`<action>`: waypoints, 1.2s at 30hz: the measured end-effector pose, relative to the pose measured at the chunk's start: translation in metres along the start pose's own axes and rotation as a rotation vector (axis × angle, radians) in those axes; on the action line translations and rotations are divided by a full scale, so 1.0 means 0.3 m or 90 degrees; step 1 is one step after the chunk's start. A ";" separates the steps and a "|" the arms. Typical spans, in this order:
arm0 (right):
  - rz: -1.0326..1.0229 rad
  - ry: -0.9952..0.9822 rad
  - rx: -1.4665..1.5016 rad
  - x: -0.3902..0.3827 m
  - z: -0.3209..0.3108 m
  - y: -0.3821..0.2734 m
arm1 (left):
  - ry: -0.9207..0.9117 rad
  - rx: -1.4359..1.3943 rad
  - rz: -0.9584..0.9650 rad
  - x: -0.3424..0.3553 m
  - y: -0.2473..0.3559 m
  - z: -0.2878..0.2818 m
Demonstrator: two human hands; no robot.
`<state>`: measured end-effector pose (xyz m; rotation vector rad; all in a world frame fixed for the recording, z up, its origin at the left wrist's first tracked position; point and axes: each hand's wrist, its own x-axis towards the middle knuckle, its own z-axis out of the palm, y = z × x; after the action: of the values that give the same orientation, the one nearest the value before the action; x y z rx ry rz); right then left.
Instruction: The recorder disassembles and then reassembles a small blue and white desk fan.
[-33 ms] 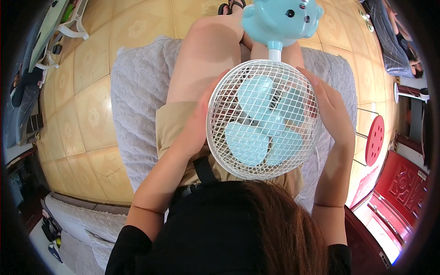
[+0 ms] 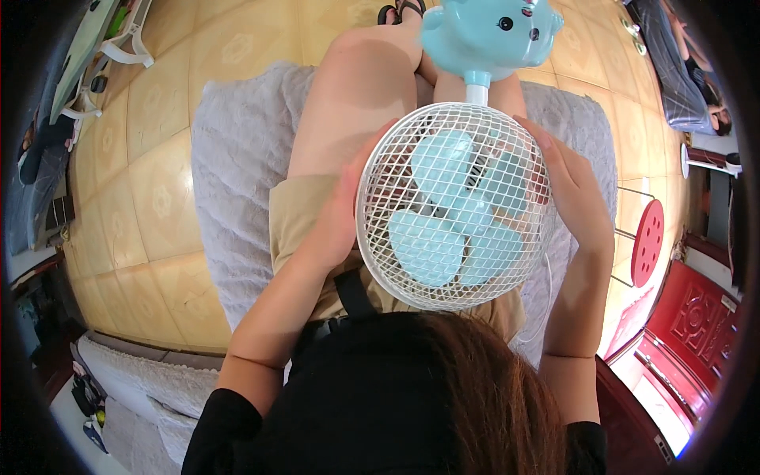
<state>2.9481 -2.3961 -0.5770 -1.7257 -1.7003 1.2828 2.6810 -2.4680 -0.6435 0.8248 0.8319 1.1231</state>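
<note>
A small electric fan lies across my lap, its round white wire grille point(image 2: 372, 237) facing up. Through the mesh show light blue blades point(image 2: 426, 247). A short neck point(image 2: 477, 93) joins the grille to a glossy light blue base point(image 2: 483, 47) shaped like an animal's head, partly cut off by the upper edge. My left hand point(image 2: 348, 198) grips the left rim, most of its fingers hidden behind the fan. On the opposite rim is my right hand point(image 2: 576, 186), closed around the side, with its fingertips partly out of sight.
I sit on a seat with a grey plush cover point(image 2: 237, 158). A white cord point(image 2: 548, 301) runs down at the right. Farther right stands a red round stool point(image 2: 647, 244), near a red door point(image 2: 697, 317). Tan tiles point(image 2: 158, 198) surround the seat. A person lies at the far upper right.
The fan's blue base has tilted very slightly to the right and down. Both hands keep their places on the grille.
</note>
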 end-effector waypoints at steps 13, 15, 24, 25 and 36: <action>0.000 0.062 0.253 0.000 0.043 0.005 | -0.007 -0.018 -0.022 0.010 -0.001 -0.007; -0.007 0.052 0.221 0.005 0.049 0.003 | -0.006 -0.021 -0.019 0.008 -0.008 -0.011; -0.010 0.036 0.095 -0.007 0.048 -0.033 | 0.004 -0.023 -0.021 0.004 -0.006 -0.013; -0.008 0.028 0.072 -0.009 0.046 -0.036 | 0.001 -0.034 -0.020 0.005 -0.009 -0.016; -0.002 0.025 0.066 -0.019 0.039 -0.017 | -0.050 -0.032 0.024 -0.011 -0.011 -0.029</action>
<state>2.9365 -2.4041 -0.5770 -1.6775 -1.5852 1.3032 2.6740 -2.4706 -0.6499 0.8406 0.7223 1.1328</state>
